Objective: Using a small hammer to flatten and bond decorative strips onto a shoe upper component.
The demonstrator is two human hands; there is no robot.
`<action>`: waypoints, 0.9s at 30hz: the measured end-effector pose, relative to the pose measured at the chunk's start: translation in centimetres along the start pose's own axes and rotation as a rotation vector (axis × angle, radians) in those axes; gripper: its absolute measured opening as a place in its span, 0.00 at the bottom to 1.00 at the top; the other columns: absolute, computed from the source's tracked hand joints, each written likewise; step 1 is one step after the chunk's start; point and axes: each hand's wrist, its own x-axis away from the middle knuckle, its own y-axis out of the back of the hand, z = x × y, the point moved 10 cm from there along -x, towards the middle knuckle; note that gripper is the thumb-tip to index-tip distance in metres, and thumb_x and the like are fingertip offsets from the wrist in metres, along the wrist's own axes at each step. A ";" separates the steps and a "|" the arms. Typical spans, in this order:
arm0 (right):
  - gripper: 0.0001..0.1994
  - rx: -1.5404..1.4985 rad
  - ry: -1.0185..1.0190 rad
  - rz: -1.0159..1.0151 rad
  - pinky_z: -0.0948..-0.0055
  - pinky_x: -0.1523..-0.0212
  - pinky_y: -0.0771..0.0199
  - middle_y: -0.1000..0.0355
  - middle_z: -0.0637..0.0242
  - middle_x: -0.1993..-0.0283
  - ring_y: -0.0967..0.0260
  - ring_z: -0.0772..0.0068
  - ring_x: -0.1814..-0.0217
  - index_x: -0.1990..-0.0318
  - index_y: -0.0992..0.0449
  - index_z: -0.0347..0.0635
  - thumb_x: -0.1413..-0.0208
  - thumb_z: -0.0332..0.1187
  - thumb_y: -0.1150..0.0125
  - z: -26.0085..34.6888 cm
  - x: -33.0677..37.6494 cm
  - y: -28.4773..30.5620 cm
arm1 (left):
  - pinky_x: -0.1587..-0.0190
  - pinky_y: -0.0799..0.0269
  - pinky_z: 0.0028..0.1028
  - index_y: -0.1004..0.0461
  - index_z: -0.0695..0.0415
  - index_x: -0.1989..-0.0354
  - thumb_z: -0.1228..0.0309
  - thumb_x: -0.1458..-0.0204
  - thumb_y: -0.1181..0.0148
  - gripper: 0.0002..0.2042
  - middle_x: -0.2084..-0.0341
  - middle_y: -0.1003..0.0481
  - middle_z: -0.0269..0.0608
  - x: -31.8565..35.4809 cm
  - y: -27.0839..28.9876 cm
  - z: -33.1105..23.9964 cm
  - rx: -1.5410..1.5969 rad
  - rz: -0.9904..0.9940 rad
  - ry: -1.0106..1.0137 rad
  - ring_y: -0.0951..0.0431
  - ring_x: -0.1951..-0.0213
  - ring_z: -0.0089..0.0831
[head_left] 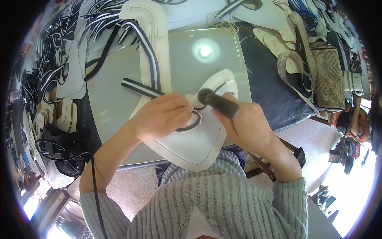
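Observation:
My left hand (163,115) is closed, its fingers pressed together on a black-and-white striped strip (141,87) whose free end sticks out to the left. Below it lies a pale curved template (191,149) with a dark-edged oval opening, tapering toward me. My right hand (248,123) grips a dark, cylindrical-handled tool (221,104), slightly blurred, just right of my left fingertips. The tool's working end cannot be made out. A second striped strip (149,51) runs along a tall cream template (159,36) beyond my left hand.
The glossy grey-green board (187,47) lies on a dark table (266,87). Bundled striped strips (101,20) and pale templates (71,71) crowd the left. A patterned bag (326,77) with a strap stands at right. A black cable (93,179) hangs beside my left forearm.

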 end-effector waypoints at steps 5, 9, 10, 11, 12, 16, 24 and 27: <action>0.08 0.085 -0.059 0.165 0.53 0.75 0.29 0.30 0.49 0.77 0.28 0.42 0.74 0.60 0.31 0.37 0.40 0.33 0.43 -0.5 0.1 -2.3 | 0.51 0.23 0.35 0.24 0.62 0.59 0.74 0.59 0.36 0.16 0.62 0.22 0.43 0.0 0.2 0.5 0.030 -0.006 0.038 0.21 0.57 0.40; 0.16 -0.034 0.031 -0.112 0.55 0.74 0.25 0.26 0.53 0.79 0.24 0.47 0.75 0.66 0.33 0.34 0.36 0.41 0.46 0.1 0.0 0.8 | 0.52 0.23 0.35 0.24 0.62 0.59 0.74 0.58 0.36 0.15 0.61 0.22 0.44 0.4 0.0 0.7 0.062 -0.013 0.054 0.21 0.57 0.41; 0.16 -0.033 0.031 -0.112 0.55 0.74 0.25 0.26 0.53 0.79 0.24 0.47 0.75 0.66 0.33 0.34 0.36 0.41 0.46 -0.1 0.1 0.4 | 0.53 0.22 0.35 0.24 0.62 0.59 0.74 0.58 0.37 0.15 0.61 0.22 0.44 0.4 -0.1 0.8 0.072 -0.015 0.064 0.21 0.57 0.41; 0.15 0.023 0.028 -0.014 0.55 0.74 0.25 0.26 0.53 0.79 0.24 0.48 0.75 0.66 0.33 0.35 0.36 0.40 0.46 -0.3 -0.1 -1.0 | 0.54 0.22 0.35 0.24 0.62 0.59 0.74 0.58 0.37 0.15 0.61 0.22 0.44 0.3 -0.1 1.0 0.081 -0.016 0.072 0.21 0.57 0.42; 0.15 0.078 0.024 0.083 0.55 0.75 0.25 0.26 0.53 0.79 0.24 0.48 0.76 0.66 0.33 0.35 0.36 0.40 0.46 -0.3 -0.2 -2.1 | 0.54 0.22 0.35 0.24 0.62 0.59 0.74 0.58 0.37 0.15 0.61 0.22 0.44 0.2 0.0 1.0 0.080 -0.016 0.069 0.21 0.57 0.42; 0.14 0.126 0.057 0.136 0.55 0.75 0.26 0.26 0.53 0.79 0.25 0.48 0.76 0.66 0.33 0.35 0.37 0.39 0.45 0.5 -0.9 -1.5 | 0.55 0.22 0.35 0.24 0.61 0.60 0.74 0.57 0.38 0.13 0.62 0.22 0.43 0.4 0.2 1.3 0.085 -0.031 0.078 0.21 0.57 0.42; 0.15 -0.066 0.048 -0.019 0.52 0.70 0.27 0.27 0.52 0.78 0.26 0.47 0.73 0.60 0.31 0.34 0.37 0.40 0.45 -1.8 -1.5 -0.7 | 0.55 0.23 0.35 0.25 0.59 0.62 0.76 0.55 0.36 0.11 0.61 0.22 0.43 0.4 1.7 0.6 -0.004 -0.086 0.134 0.21 0.58 0.43; 0.14 -0.138 0.044 -0.327 0.52 0.69 0.28 0.27 0.54 0.74 0.27 0.47 0.71 0.60 0.31 0.33 0.37 0.39 0.43 -2.2 -1.8 4.7 | 0.50 0.24 0.41 0.32 0.66 0.51 0.84 0.58 0.32 0.23 0.56 0.22 0.51 2.8 4.9 -0.2 -0.125 -0.209 0.292 0.20 0.57 0.47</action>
